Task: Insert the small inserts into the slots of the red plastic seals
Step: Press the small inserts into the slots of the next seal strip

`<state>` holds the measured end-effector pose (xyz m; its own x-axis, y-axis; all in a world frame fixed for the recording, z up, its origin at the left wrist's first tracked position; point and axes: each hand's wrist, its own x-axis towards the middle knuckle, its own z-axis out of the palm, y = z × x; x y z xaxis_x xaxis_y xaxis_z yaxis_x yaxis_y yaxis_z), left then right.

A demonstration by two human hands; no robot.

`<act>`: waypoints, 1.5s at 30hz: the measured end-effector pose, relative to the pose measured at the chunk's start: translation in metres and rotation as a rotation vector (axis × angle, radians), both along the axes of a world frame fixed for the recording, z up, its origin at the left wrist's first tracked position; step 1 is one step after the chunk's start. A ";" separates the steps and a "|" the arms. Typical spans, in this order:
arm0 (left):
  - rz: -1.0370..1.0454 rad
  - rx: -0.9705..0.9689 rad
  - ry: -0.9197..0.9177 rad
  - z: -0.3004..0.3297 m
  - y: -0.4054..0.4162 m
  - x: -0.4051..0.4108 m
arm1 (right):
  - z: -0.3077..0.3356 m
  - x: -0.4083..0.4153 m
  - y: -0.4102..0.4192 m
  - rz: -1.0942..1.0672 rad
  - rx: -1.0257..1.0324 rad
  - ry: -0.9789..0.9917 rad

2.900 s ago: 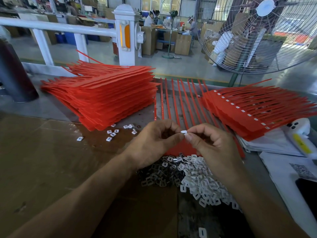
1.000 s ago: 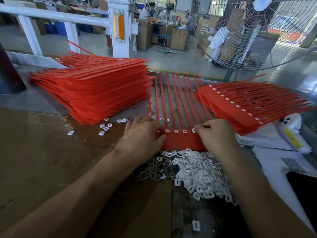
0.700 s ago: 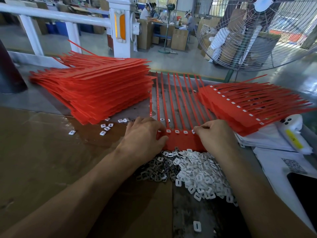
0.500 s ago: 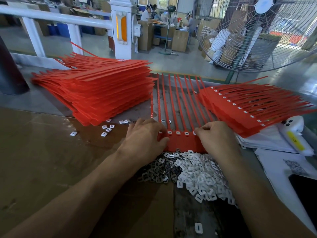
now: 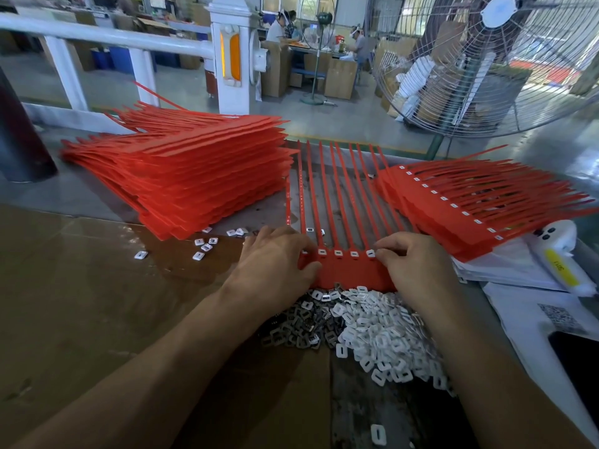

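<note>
Left hand (image 5: 275, 264) presses flat on the red seal strip (image 5: 353, 273); right hand (image 5: 411, 267), fingertips hidden, grip unclear.

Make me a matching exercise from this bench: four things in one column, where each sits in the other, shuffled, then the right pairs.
Things:
1. tall stack of red seals
2. pile of white inserts
3. left hand
4. fan

Places:
A. far right, beyond the bench
B. on the left end of the seal strip
C. far left of the bench
D. nearest the person, between the forearms

Pairs: 1-C, 2-D, 3-B, 4-A
</note>
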<state>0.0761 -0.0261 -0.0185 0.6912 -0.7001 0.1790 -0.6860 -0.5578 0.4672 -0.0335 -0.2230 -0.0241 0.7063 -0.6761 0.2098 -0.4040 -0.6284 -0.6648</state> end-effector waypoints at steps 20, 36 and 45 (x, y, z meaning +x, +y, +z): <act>-0.003 -0.003 0.009 -0.002 0.001 0.000 | 0.001 -0.008 0.002 0.088 -0.008 0.028; -0.008 0.022 0.042 0.001 0.002 0.000 | 0.013 -0.005 0.018 0.144 -0.498 0.358; -0.018 0.012 0.038 0.001 0.003 0.002 | 0.014 -0.018 0.016 0.105 -0.244 0.156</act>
